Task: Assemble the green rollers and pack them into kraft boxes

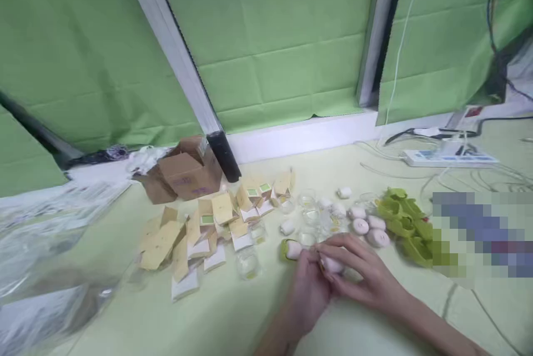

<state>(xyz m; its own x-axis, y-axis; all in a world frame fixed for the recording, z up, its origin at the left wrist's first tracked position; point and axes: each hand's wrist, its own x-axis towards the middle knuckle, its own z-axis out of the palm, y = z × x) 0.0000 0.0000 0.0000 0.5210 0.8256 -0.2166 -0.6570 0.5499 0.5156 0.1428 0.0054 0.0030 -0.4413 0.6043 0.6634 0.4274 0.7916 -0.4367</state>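
Note:
My left hand (307, 289) and my right hand (362, 272) meet low at the centre of the pale green table (233, 317). Together they pinch a small white rounded piece (333, 264). Just left of my fingers lies another white piece in a green holder (290, 249). Behind the hands sit several white rounded pieces (366, 227) and small clear glass jars (308, 200). A heap of green holders (406, 222) lies to the right of them.
Several small tan and white cartons (208, 228) are scattered to the left, with a brown cardboard box (187, 174) behind them. Clear plastic bags (37, 267) cover the left edge. A power strip (449, 157) with cables lies at the back right. Green curtains hang behind.

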